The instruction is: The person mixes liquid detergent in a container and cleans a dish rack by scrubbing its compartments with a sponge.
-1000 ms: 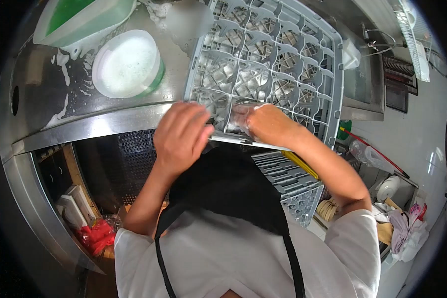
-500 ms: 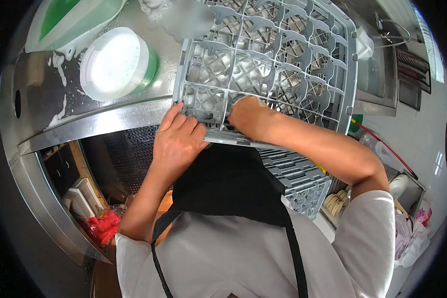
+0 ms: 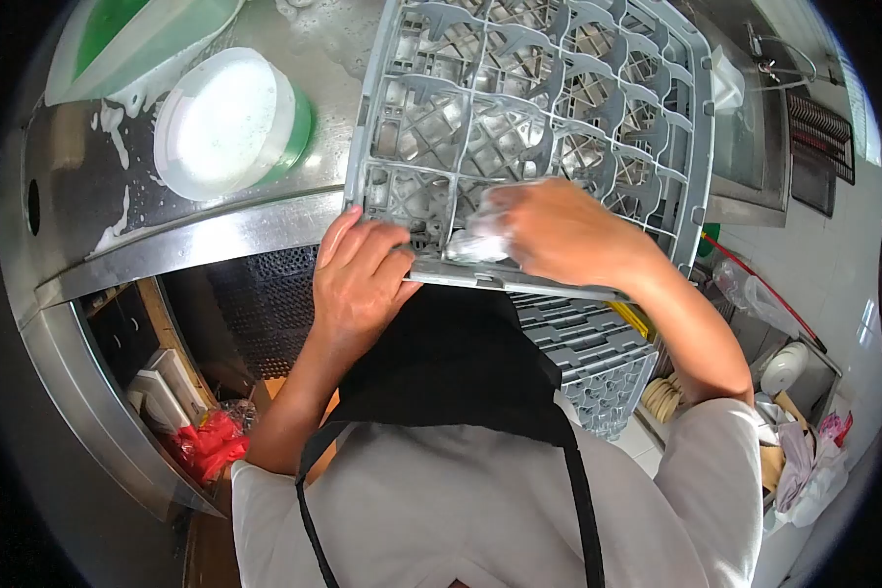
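Note:
A grey compartment rack (image 3: pixel 459 127) rests on the steel counter, its near edge at my apron. My left hand (image 3: pixel 361 265) has its fingers curled over the rack's near left corner. In the near row of compartments, my right hand (image 3: pixel 559 233) grips something clear and shiny, blurred by motion, that looks like a glass (image 3: pixel 482 235). Left of the rack stands a round tub of white foam (image 3: pixel 223 125), with green liquid showing through its side.
A larger container with green liquid (image 3: pixel 118 39) is at the back left, foam splashed near it. A steel sink (image 3: pixel 740 147) with a tap lies to the right. Below are stacked grey racks (image 3: pixel 598 353), plates and a red bag (image 3: pixel 211 443).
My left hand has come down onto the rack's corner. My right hand dipped into the near row, then rose with the clear object in it. The rack appears shifted slightly in view.

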Motion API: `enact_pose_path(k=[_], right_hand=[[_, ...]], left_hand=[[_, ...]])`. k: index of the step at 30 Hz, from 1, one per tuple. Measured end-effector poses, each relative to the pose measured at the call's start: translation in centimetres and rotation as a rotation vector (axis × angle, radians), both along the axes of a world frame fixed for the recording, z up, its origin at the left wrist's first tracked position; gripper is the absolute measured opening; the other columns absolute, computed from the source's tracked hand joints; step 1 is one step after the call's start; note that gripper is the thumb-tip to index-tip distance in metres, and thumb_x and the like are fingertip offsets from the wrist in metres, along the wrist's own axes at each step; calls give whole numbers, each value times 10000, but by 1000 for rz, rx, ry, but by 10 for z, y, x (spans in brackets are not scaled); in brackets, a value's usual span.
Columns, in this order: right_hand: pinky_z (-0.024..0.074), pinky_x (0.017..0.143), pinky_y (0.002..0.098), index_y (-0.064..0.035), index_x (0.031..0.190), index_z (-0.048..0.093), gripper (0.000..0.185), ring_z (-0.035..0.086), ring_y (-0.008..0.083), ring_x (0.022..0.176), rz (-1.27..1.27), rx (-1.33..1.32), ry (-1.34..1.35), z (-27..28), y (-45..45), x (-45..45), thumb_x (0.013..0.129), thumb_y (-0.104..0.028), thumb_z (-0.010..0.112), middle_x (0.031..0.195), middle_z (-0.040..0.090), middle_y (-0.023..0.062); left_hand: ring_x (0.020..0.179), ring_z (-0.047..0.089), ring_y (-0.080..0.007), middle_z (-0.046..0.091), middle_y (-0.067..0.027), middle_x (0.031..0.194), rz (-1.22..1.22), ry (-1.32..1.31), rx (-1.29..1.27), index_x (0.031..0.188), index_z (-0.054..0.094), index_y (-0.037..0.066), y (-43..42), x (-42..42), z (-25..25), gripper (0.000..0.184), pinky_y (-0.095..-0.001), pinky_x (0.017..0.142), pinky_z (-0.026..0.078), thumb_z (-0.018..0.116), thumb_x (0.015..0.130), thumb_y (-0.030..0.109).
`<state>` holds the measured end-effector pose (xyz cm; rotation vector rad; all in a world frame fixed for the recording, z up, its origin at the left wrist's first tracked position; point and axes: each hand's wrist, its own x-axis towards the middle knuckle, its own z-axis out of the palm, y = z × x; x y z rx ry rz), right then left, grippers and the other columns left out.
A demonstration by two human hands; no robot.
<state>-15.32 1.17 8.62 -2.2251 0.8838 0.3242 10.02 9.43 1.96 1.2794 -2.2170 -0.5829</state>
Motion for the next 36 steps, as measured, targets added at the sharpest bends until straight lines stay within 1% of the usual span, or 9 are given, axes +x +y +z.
enact_pose_path(k=[6, 12, 18, 20, 23, 24, 31, 35, 36], right_hand=[[587, 884, 381, -152, 1202, 690, 409, 655, 251, 1038, 33, -247, -292, -11, 25, 2, 801, -75, 661, 1085, 675, 93], [580, 721, 392, -70, 1076, 705, 288, 661, 291, 915, 235, -231, -161, -38, 12, 75, 811, -153, 628, 924, 674, 95], [577, 825, 427, -18, 898, 702, 185, 674, 317, 1004, 128, -142, -166, -18, 23, 9, 742, -117, 691, 887, 686, 121], [560, 915, 444, -65, 1124, 697, 422, 656, 318, 1089, 224, 70, 105, 7, 11, -13, 704, -98, 719, 1077, 693, 113], [555, 894, 440, -81, 1074, 701, 389, 639, 326, 1080, 68, -35, -261, 1, 22, -32, 688, -33, 695, 1041, 683, 109], [542, 953, 434, -129, 1182, 685, 491, 615, 347, 1131, 81, -93, -340, -13, 27, -32, 700, -31, 696, 1169, 652, 128], [482, 1073, 434, -125, 1274, 645, 602, 542, 369, 1275, -112, 5, -289, -28, 41, 5, 683, -24, 707, 1287, 631, 140], [566, 830, 452, -63, 1032, 686, 305, 675, 344, 953, 159, 13, 80, 6, 21, 1, 732, -110, 661, 1062, 684, 175], [563, 762, 462, -45, 1002, 695, 276, 682, 349, 877, 135, -73, -90, 7, 20, -3, 738, -116, 654, 972, 687, 189]], left_hand=[[1477, 271, -451, 237, -294, 1593, 247, 64, 39, 1410, 487, 62, 9, -7, -3, 979, -568, 1170, 296, 942, 555, 207], [1449, 337, -429, 289, -242, 1588, 269, 130, 73, 1495, 372, 74, 6, -10, -4, 1075, -516, 1147, 370, 934, 584, 172], [1399, 417, -413, 324, -195, 1585, 376, 23, 150, 1451, 430, 50, 5, -15, 10, 1091, -469, 1088, 463, 939, 485, 61], [1399, 422, -398, 324, -167, 1592, 421, -1, 238, 1456, 426, 51, 5, -17, 13, 1100, -457, 1080, 474, 938, 484, 60], [1408, 423, -373, 338, -135, 1592, 461, 22, 314, 1450, 450, 46, 9, -18, 12, 997, -451, 1095, 456, 912, 571, 135], [1404, 427, -374, 343, -140, 1587, 472, 19, 324, 1455, 444, 45, 10, -19, 14, 1002, -453, 1089, 461, 913, 575, 138], [1382, 440, -388, 357, -132, 1572, 482, 23, 288, 1503, 374, 72, 1, -19, 15, 1128, -444, 1070, 485, 928, 521, 66], [1381, 443, -384, 381, -151, 1556, 519, 46, 322, 1538, 301, 76, 4, -17, 13, 1192, -440, 1098, 456, 934, 529, 80], [1358, 473, -395, 438, -221, 1495, 496, 84, 261, 1553, 264, 45, 6, -15, 8, 1222, -453, 1086, 437, 962, 573, 257]])
